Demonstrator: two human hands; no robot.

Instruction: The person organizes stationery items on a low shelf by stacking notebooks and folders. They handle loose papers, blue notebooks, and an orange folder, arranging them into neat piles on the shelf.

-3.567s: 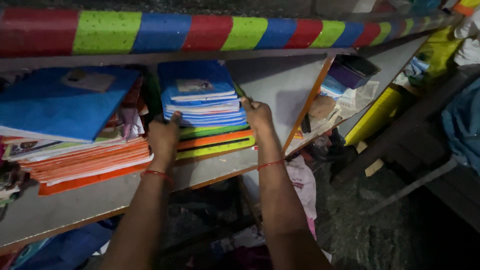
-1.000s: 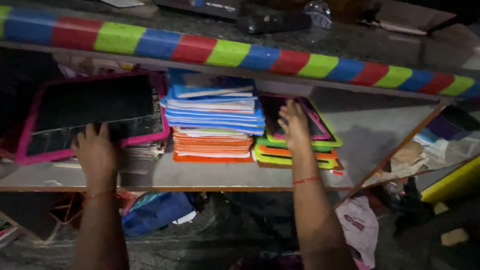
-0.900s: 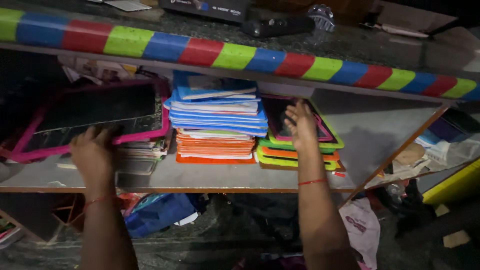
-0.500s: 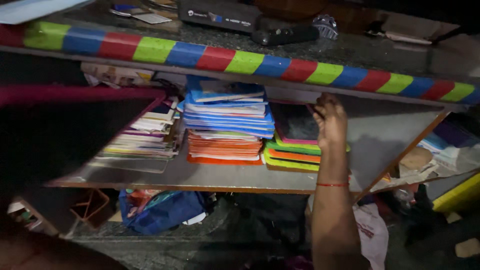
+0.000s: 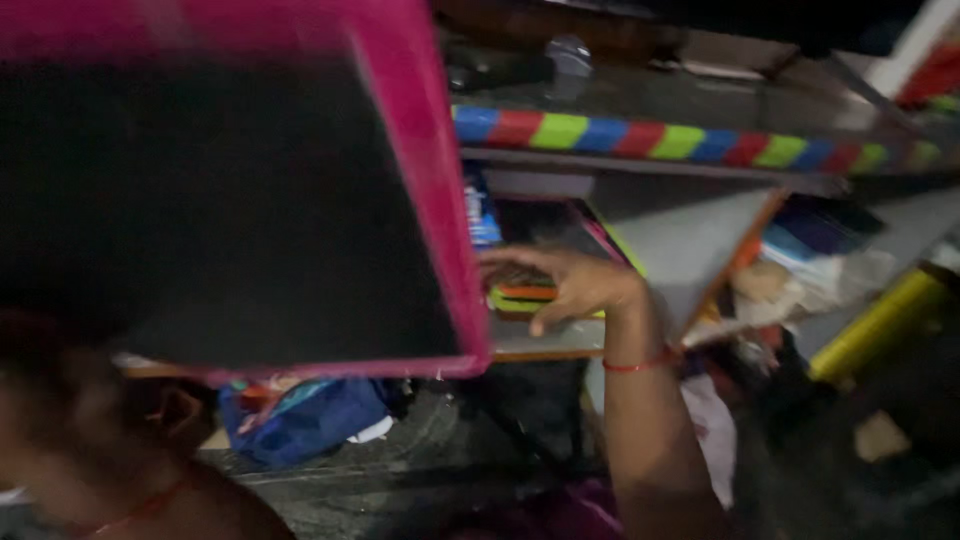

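A black slate with a pink frame (image 5: 250, 190) fills the upper left of the view, very close to the camera. My left hand (image 5: 60, 400) is a blur at its lower left corner and holds it. My right hand (image 5: 570, 285) reaches toward the slate's right edge with fingers spread, holding nothing. Behind that hand lies a stack of slates with green and orange frames (image 5: 525, 298) on the grey shelf (image 5: 540, 345). The slate hides most of the shelf's contents; only a sliver of blue notebooks (image 5: 478, 212) shows.
A counter edge with red, green and blue stripes (image 5: 680, 142) runs above the shelf. A wooden divider (image 5: 735, 265) separates a right compartment with papers and bags. A blue bag (image 5: 300, 425) lies on the floor below. A yellow object (image 5: 880, 325) leans at right.
The pink-framed slate has come off the shelf's left pile and up close to the camera. My right hand has left the small slate stack and moved left, fingers open. The view swung left.
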